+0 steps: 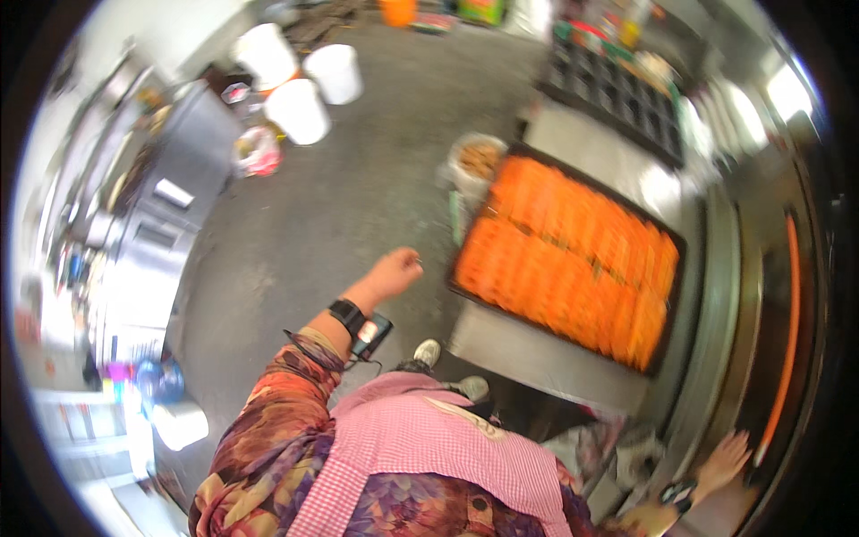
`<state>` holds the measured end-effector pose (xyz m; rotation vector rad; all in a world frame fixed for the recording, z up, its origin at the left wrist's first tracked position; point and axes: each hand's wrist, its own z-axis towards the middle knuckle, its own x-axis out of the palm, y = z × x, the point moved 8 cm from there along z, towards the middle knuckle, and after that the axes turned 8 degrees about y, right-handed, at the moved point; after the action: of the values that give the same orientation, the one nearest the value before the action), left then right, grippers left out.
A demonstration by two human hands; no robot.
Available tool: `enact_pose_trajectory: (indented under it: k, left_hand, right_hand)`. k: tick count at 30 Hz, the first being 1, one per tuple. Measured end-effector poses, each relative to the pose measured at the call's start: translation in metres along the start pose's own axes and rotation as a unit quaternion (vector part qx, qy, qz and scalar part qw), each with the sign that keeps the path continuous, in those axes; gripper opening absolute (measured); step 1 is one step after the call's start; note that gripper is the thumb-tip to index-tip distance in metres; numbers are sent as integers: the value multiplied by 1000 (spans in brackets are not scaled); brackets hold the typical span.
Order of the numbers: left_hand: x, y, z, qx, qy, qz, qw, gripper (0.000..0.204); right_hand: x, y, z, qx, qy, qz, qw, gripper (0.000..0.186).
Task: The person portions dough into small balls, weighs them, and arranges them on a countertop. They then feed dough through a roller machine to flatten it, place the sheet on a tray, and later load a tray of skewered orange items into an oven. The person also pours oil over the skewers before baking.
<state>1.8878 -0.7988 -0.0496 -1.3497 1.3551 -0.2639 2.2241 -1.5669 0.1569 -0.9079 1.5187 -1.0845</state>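
My left hand [395, 274] hangs over the floor, left of the tray, with its fingers curled in and nothing visible in them. My right hand [723, 463] reaches out at the lower right, fingers stretched and apart. It is beside the lower end of a long orange bar [789, 322] on the dark oven-like front; whether it touches that front I cannot tell. A large dark tray [548, 338] lies on a metal table [510, 351], full of long orange pieces [573, 251] in two rows. Their exact kind is not clear. Neither hand touches the tray.
Behind the tray stands a black moulded pan [617, 98] with many hollows. A white bucket of brown pieces [479, 159] is at the table's left. White buckets [298, 112] stand at the back left, near a steel cabinet [192, 152]. Plastic bags [586, 452] lie under the table's near edge.
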Motion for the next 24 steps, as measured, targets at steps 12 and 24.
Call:
enact_pose_trajectory:
  k: [12,24]
  left_hand:
    - [-190,141,-146,-5,-20,-109,994,32]
    - [-388,309,-288,-64,-160,-385,907,31]
  right_hand:
    - [-283,80,-252,64,-452,340,822,30]
    - [-672,251,-433,-439,279,829,-206,27]
